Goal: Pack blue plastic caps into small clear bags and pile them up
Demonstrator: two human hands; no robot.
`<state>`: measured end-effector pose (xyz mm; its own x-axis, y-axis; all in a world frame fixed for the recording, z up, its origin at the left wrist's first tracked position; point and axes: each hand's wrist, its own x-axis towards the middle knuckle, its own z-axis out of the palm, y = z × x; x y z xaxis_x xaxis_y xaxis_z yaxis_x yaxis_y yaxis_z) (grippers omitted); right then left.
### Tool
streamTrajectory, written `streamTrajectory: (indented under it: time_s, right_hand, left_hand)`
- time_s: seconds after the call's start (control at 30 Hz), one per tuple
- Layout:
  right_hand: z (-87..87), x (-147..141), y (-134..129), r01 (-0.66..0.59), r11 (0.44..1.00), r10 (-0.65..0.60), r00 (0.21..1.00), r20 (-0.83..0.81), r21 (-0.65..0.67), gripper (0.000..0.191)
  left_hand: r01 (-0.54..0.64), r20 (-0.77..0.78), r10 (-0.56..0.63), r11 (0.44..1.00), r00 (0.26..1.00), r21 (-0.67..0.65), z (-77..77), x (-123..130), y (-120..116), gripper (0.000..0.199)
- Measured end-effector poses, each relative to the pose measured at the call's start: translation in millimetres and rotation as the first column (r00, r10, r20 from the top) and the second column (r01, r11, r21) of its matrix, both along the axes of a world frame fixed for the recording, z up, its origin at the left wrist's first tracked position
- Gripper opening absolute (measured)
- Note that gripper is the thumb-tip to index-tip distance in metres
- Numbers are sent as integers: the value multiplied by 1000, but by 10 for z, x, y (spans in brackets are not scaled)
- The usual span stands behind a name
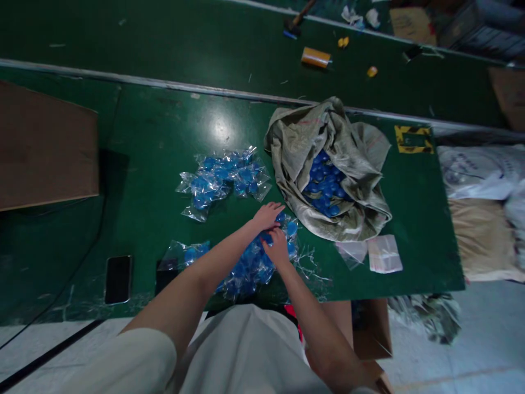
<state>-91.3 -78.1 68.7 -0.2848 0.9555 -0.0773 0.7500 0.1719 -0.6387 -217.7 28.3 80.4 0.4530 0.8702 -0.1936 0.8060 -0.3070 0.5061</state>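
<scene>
My left hand [267, 216] reaches across from the left, its fingers stretched out to the right over the upper edge of a pile of clear bags with blue pieces [250, 265]. Just below it, my right hand [278, 247] has its fingers curled round a blue bagged piece at the same pile. The exact grip is partly hidden. Thin white ties [309, 265] lie right of the pile. Farther back is a second group of bagged blue pieces [221, 175]. An open woven sack [365, 158] stands to the right, with loose blue pieces [326, 183] inside.
A cardboard box [49, 148] stands at the left and a phone [118, 279] lies near the front edge. Flat clear bags [384, 253] lie below the sack. Behind a metal rail are an orange roller [315, 57] and a hammer [295, 24]. White sacks [479, 169] are beyond the right edge.
</scene>
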Motion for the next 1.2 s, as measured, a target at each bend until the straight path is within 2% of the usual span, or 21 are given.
streamTrajectory:
  time_s: [0.03,0.1,0.17,0.23,0.3,0.37,0.4,0.43,0.5,0.57,0.67,0.77,0.83,0.93,1.03,1.1,1.2]
  right_hand:
    - [-18,48,20,119,992,-121,991,58,40,29]
    - [-56,158,89,331,938,-343,927,153,97,37]
    - [-98,274,191,468,877,-480,849,221,106,44]
    - [-136,388,300,544,835,-545,796,263,81,48]
    - [-159,488,386,591,805,-576,763,294,42,49]
    - [-153,553,440,620,784,-593,743,311,13,48]
    - [-135,561,463,624,781,-596,741,308,10,46]
    - [-108,545,490,621,784,-596,746,297,15,45]
    - [-25,431,586,591,807,-577,778,249,24,44]
    - [82,216,766,535,845,-526,832,175,-4,45]
    - [247,-162,1133,439,894,-440,898,4,-86,51]
    - [362,-390,1354,350,937,-347,925,-153,-11,56]
    - [386,-417,1299,307,951,-301,939,-166,15,52]
    - [328,-333,969,214,974,-222,969,-112,-79,38]
    - [221,-213,599,35,976,-46,998,-43,-217,28]
    - [178,-152,429,-99,956,103,995,0,-277,26]
    - [188,-96,288,-253,919,283,957,61,-302,30]
  left_hand:
    - [34,-37,-36,999,999,-43,-55,107,-23,51]
    - [24,-88,-31,997,996,-75,-118,208,-48,43]
    - [-34,-83,31,999,996,-41,-109,146,-28,40]
    - [-167,-23,168,985,985,35,-43,-52,41,43]
    - [-379,62,374,916,925,134,45,-324,120,53]
    - [-565,129,550,798,825,210,118,-603,143,66]
    - [-608,140,592,764,794,216,138,-724,114,67]
    - [-622,135,607,758,783,196,146,-827,53,64]
    - [-597,86,591,799,802,78,126,-962,-157,56]
    - [-533,14,537,839,843,-114,77,-1005,-439,55]
    - [-420,-64,427,832,902,-363,6,-960,-839,61]
    - [-383,-55,400,816,915,-432,-28,-887,-1086,58]
    - [-399,-17,432,816,902,-418,-28,-861,-1167,52]
    - [-411,56,478,804,877,-429,1,-877,-1190,42]
    - [-452,118,552,772,826,-447,55,-982,-1068,42]
    - [-546,180,659,721,730,-427,98,-1095,-900,47]
    - [-716,281,810,587,516,-377,158,-1253,-629,54]
